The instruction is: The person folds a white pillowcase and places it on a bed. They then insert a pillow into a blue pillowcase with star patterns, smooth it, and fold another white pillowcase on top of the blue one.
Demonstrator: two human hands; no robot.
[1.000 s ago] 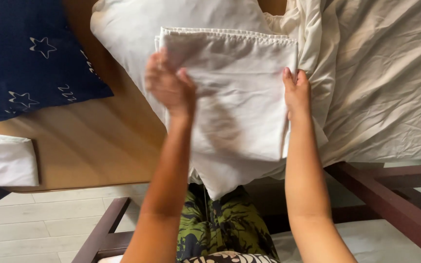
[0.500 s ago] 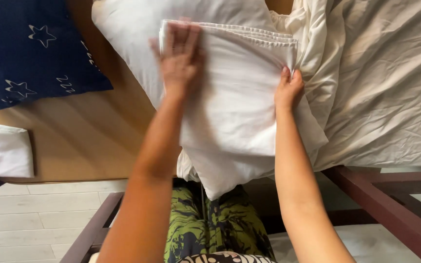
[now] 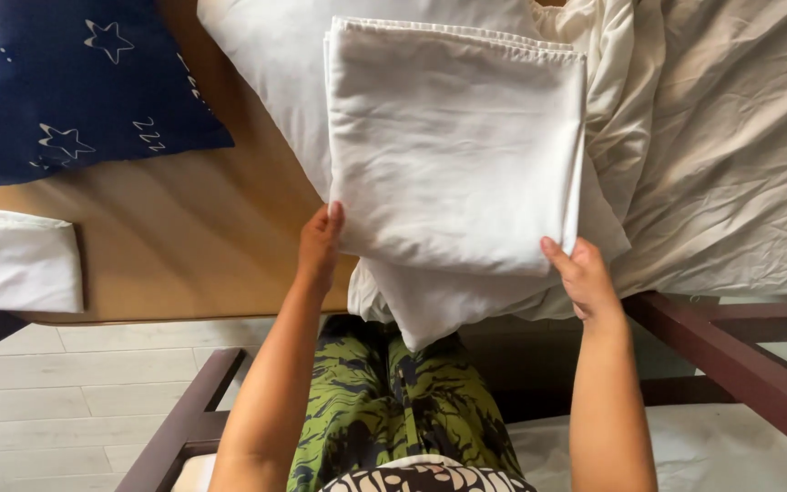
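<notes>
Head camera, looking down: a folded white cloth [image 3: 453, 146] lies on the wooden bench [image 3: 184, 246] toward twelve o'clock. The left hand [image 3: 321, 241] pinches its near corner at nine o'clock; the right hand [image 3: 585, 278] grips the opposite corner at three. Likely mid-fold; the next fold needs both corners lifted evenly

A folded white cloth [image 3: 453, 146] fills the upper middle of the frame, a neat, nearly square stack with a stitched hem along its top edge. It lies flat on a looser white sheet [image 3: 257, 82] spread under it, whose corner hangs off the wooden table edge toward the lower centre. Soft creases cross its surface.
</notes>
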